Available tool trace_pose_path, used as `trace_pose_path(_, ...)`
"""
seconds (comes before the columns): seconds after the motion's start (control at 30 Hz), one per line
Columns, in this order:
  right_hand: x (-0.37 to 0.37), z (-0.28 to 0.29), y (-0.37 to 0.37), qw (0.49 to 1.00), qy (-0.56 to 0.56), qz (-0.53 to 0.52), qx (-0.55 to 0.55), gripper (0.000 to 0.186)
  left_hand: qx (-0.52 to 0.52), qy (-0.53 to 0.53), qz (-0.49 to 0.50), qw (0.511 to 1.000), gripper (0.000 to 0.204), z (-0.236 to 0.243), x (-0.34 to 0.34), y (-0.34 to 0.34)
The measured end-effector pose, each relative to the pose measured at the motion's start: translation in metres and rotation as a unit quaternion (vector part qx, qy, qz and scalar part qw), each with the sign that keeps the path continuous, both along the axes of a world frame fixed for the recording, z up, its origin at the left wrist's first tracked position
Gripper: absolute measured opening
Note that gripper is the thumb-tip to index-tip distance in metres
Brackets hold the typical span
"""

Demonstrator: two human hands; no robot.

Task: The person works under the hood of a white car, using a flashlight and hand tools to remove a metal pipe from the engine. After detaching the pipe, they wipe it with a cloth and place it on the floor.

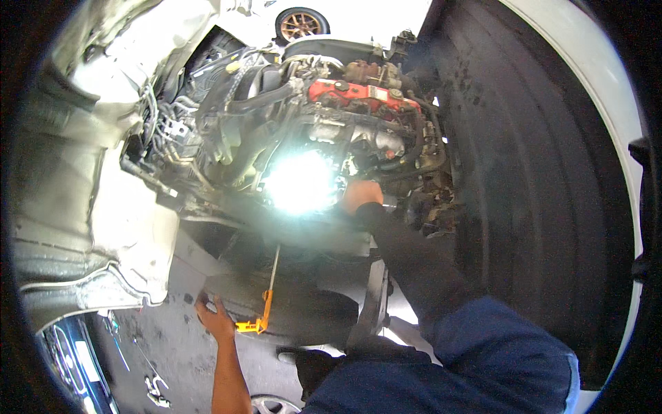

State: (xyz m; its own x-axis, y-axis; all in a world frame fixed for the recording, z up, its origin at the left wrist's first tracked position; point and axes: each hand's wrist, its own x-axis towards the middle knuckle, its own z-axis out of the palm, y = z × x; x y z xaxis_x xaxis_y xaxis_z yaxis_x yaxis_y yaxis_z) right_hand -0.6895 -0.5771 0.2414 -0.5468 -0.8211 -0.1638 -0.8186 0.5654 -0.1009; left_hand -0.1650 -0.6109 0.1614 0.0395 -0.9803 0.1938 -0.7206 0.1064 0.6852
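My left hand (215, 317) rests at the left edge of a black tyre (324, 314), fingers apart and nothing held. Beside it, a yellow-orange bracket (258, 317) with a thin rod stands against the tyre. Deep in the engine bay is my right hand (362, 195), its arm in a dark sleeve. It looks closed, but whatever its fingers grip is hidden. Just left of it, a bright work light (301, 183) glares and washes out the parts around it. Behind lies the engine, with a red cover (365, 94) and metal pipes (358, 131).
Pale body panels (131, 228) rise on the left, and a dark ribbed panel (538, 172) fills the right. Hoses and wiring (179, 131) crowd the bay. Tools (157, 390) lie on the grey floor, near a dark car (76, 366). A bronze-coloured wheel (301, 25) shows at the top.
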Motion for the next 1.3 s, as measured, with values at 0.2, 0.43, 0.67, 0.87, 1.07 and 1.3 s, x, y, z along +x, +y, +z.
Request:
trace_pose_path(0.2,-0.003,-0.015,0.001,0.998,0.024,0.002,-0.050,0.052,0.069,0.026,0.132,0.989,0.047,0.006,0.118,0.124)
trace_pose_path(0.43,0.004,-0.006,0.003,1.000,0.027,0.007,-0.005,0.058,0.201,0.010,0.347,0.916,0.051,-0.047,0.283,0.325)
trace_pose_path(0.67,-0.026,-0.033,-0.013,0.996,0.009,0.056,0.064,0.067,0.504,0.014,0.264,0.822,0.054,-0.035,0.314,0.483)
trace_pose_path(0.87,-0.051,-0.040,-0.064,0.976,0.084,0.194,0.049,0.063,0.543,-0.359,-0.080,0.755,0.052,-0.072,0.316,0.583)
trace_pose_path(1.07,-0.004,-0.045,-0.104,0.974,0.156,0.159,0.032,0.059,0.495,-0.242,-0.001,0.834,0.052,-0.147,0.330,0.651)
trace_pose_path(1.3,0.044,-0.055,-0.084,0.970,0.225,0.094,0.004,0.055,0.557,-0.059,0.201,0.804,0.049,-0.150,0.287,0.753)
